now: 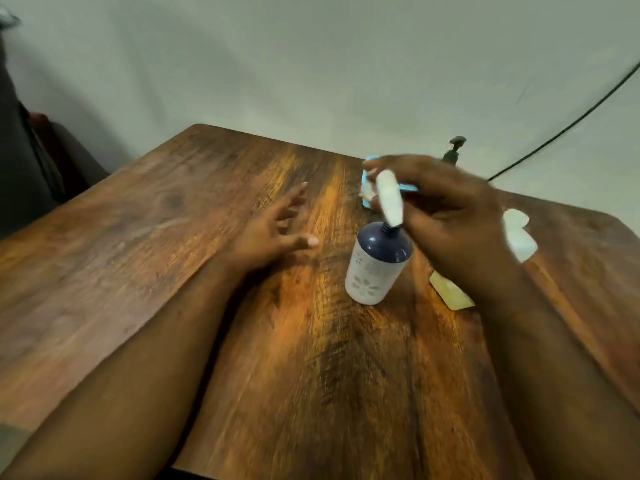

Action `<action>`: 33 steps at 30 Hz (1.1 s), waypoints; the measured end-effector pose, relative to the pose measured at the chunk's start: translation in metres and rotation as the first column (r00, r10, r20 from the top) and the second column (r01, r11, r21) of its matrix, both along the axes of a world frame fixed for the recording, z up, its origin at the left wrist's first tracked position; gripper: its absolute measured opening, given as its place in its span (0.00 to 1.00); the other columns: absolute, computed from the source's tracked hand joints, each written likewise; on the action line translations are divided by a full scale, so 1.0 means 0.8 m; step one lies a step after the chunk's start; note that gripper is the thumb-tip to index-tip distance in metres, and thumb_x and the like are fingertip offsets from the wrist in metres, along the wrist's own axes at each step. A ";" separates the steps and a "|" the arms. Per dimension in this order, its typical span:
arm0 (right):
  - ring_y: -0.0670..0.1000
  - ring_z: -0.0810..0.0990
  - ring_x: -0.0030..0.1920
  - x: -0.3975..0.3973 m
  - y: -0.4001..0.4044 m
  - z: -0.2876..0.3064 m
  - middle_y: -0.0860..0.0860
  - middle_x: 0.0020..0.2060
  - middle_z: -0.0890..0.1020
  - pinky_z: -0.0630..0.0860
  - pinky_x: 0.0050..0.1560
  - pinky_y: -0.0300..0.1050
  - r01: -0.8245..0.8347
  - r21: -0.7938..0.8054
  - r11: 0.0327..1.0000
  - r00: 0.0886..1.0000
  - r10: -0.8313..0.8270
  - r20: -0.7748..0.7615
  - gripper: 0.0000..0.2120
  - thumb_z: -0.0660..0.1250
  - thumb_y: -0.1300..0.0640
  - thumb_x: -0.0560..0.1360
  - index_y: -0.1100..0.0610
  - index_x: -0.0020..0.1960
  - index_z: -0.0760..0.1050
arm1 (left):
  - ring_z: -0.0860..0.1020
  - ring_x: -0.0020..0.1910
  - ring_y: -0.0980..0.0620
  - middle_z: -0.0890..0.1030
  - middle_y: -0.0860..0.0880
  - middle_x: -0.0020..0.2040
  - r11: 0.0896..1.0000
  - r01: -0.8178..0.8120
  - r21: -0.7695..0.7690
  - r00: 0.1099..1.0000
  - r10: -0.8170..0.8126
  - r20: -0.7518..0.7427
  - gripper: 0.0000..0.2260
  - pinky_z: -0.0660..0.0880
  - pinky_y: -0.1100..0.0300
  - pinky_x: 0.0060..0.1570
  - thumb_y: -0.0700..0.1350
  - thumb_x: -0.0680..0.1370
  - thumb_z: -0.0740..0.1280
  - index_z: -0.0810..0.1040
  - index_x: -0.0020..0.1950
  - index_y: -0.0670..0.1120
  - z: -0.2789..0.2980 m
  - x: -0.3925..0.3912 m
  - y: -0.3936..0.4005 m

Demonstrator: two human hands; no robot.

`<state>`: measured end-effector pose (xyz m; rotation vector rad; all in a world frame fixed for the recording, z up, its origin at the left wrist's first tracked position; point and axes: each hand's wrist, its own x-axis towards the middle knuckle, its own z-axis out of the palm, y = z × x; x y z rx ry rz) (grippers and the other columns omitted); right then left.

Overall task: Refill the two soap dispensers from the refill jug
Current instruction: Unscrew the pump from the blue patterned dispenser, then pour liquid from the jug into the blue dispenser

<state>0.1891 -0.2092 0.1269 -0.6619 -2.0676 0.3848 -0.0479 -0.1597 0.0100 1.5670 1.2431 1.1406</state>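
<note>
The white pump head (389, 197) of the navy-topped white plastic dispenser bottle (375, 266), standing mid-tabletop (173, 271), is clamped in the right hand (446, 216), presumably for unscrewing, while the left hand (273, 233) is held spread, its grip empty.

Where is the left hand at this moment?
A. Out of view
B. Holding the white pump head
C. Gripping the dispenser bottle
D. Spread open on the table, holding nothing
D: the left hand lies open on the wooden table, apart from the dispenser bottle.
</note>
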 end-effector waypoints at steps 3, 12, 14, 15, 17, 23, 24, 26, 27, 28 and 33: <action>0.44 0.76 0.61 -0.033 0.006 -0.040 0.55 0.58 0.82 0.73 0.62 0.34 -0.113 0.105 0.988 0.955 0.079 0.284 0.15 0.71 0.66 0.72 0.60 0.58 0.80 | 0.76 0.64 0.50 0.75 0.49 0.68 0.979 -0.196 0.045 0.980 0.197 -0.017 0.28 0.78 0.57 0.58 0.44 0.76 0.73 0.69 0.74 0.53 -0.019 -0.047 0.012; 0.55 0.65 0.73 -0.096 0.019 -0.112 0.55 0.72 0.69 0.69 0.70 0.54 -0.152 0.136 0.979 0.345 -0.076 0.935 0.24 0.67 0.62 0.76 0.55 0.71 0.68 | 0.77 0.61 0.54 0.78 0.49 0.65 0.977 -0.189 0.095 0.965 0.203 -0.165 0.21 0.76 0.62 0.57 0.38 0.77 0.70 0.75 0.70 0.47 -0.031 -0.032 0.020; 0.55 0.66 0.73 -0.097 0.021 -0.114 0.55 0.72 0.69 0.69 0.70 0.54 -0.135 0.124 0.983 0.299 -0.079 0.951 0.24 0.66 0.63 0.76 0.56 0.71 0.68 | 0.77 0.60 0.55 0.78 0.50 0.64 0.980 -0.164 0.117 0.960 0.185 -0.208 0.20 0.73 0.67 0.55 0.38 0.78 0.69 0.75 0.69 0.46 -0.031 -0.026 0.019; 0.55 0.66 0.72 -0.097 0.023 -0.116 0.55 0.71 0.70 0.69 0.69 0.54 -0.118 0.115 0.986 0.301 -0.075 0.951 0.23 0.66 0.63 0.76 0.56 0.70 0.69 | 0.77 0.59 0.56 0.79 0.49 0.64 0.979 -0.152 0.136 0.956 0.181 -0.230 0.19 0.72 0.69 0.54 0.38 0.78 0.69 0.76 0.69 0.46 -0.031 -0.024 0.020; 0.55 0.68 0.71 -0.094 0.026 -0.119 0.55 0.69 0.72 0.71 0.68 0.54 -0.086 0.104 0.991 0.315 -0.072 0.946 0.22 0.65 0.64 0.76 0.56 0.70 0.70 | 0.77 0.57 0.58 0.79 0.50 0.63 0.976 -0.146 0.159 0.946 0.185 -0.267 0.19 0.71 0.75 0.50 0.38 0.78 0.70 0.76 0.69 0.46 -0.031 -0.022 0.019; 0.54 0.59 0.76 -0.097 0.030 -0.114 0.53 0.73 0.68 0.68 0.70 0.58 -0.049 0.083 0.995 0.268 -0.067 0.961 0.27 0.70 0.64 0.73 0.54 0.70 0.69 | 0.77 0.51 0.65 0.79 0.53 0.57 0.975 -0.144 0.172 0.957 0.181 -0.226 0.20 0.73 0.72 0.49 0.41 0.79 0.69 0.75 0.70 0.48 -0.028 -0.021 0.015; 0.54 0.58 0.77 -0.097 0.029 -0.113 0.52 0.74 0.67 0.68 0.71 0.58 -0.045 0.087 0.995 0.270 -0.071 0.960 0.28 0.71 0.64 0.72 0.54 0.70 0.69 | 0.77 0.52 0.62 0.79 0.52 0.58 0.974 -0.146 0.176 0.957 0.184 -0.223 0.19 0.74 0.68 0.51 0.42 0.79 0.69 0.75 0.70 0.48 -0.028 -0.021 0.014; 0.54 0.58 0.77 -0.097 0.027 -0.109 0.52 0.73 0.67 0.68 0.71 0.57 -0.043 0.104 0.994 0.268 -0.089 0.959 0.28 0.71 0.63 0.72 0.53 0.69 0.69 | 0.78 0.53 0.59 0.79 0.50 0.59 0.972 -0.151 0.181 0.955 0.191 -0.226 0.19 0.75 0.66 0.52 0.41 0.79 0.69 0.75 0.70 0.47 -0.028 -0.021 0.013; 0.54 0.58 0.77 -0.096 0.025 -0.106 0.52 0.73 0.68 0.68 0.71 0.56 -0.049 0.123 0.991 0.268 -0.106 0.958 0.27 0.72 0.62 0.72 0.54 0.69 0.69 | 0.78 0.53 0.60 0.80 0.50 0.60 0.971 -0.153 0.183 0.955 0.193 -0.224 0.18 0.75 0.66 0.53 0.41 0.79 0.68 0.75 0.69 0.47 -0.027 -0.020 0.012; 0.54 0.59 0.77 -0.095 0.023 -0.101 0.53 0.73 0.68 0.67 0.71 0.55 -0.056 0.146 0.988 0.273 -0.125 0.954 0.27 0.72 0.61 0.73 0.54 0.69 0.70 | 0.78 0.53 0.61 0.80 0.50 0.60 0.970 -0.155 0.186 0.956 0.195 -0.218 0.18 0.76 0.64 0.54 0.41 0.79 0.69 0.76 0.69 0.47 -0.026 -0.020 0.012; 0.52 0.59 0.77 -0.069 0.009 -0.054 0.53 0.75 0.65 0.58 0.74 0.46 -0.005 0.201 0.980 0.375 -0.184 0.909 0.24 0.63 0.62 0.78 0.55 0.73 0.65 | 0.80 0.58 0.58 0.82 0.51 0.60 0.960 -0.195 0.203 0.969 0.221 -0.110 0.16 0.78 0.52 0.60 0.43 0.79 0.69 0.78 0.66 0.47 -0.010 0.001 0.003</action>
